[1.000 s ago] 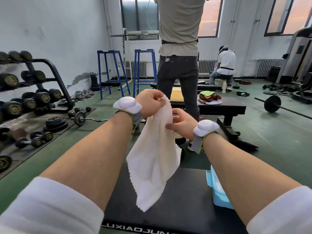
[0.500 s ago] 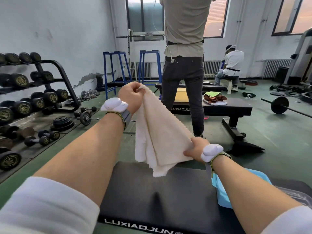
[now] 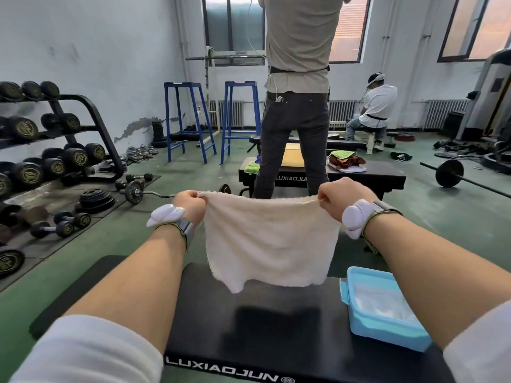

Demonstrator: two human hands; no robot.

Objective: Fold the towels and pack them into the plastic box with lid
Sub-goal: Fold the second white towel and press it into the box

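A cream towel [image 3: 266, 244] hangs spread flat in the air above the black bench pad [image 3: 249, 327]. My left hand [image 3: 189, 204] pinches its upper left corner and my right hand [image 3: 341, 199] pinches its upper right corner, so the top edge is stretched between them. The towel's lower edge hangs just above the pad. A light blue plastic box [image 3: 378, 308] sits on the pad at the right, partly hidden by my right forearm; I see no lid.
A person [image 3: 296, 92] stands just beyond the pad, facing away, at a second bench [image 3: 384, 172] with more towels [image 3: 345, 160]. A dumbbell rack [image 3: 49, 139] and loose weights line the left. A barbell [image 3: 453, 174] lies at the right. Another person [image 3: 373, 111] sits at the back.
My right hand rose from the towel's lower edge and moved right, my left hand lowered, and the towel went from hanging bunched to spread flat between both hands.
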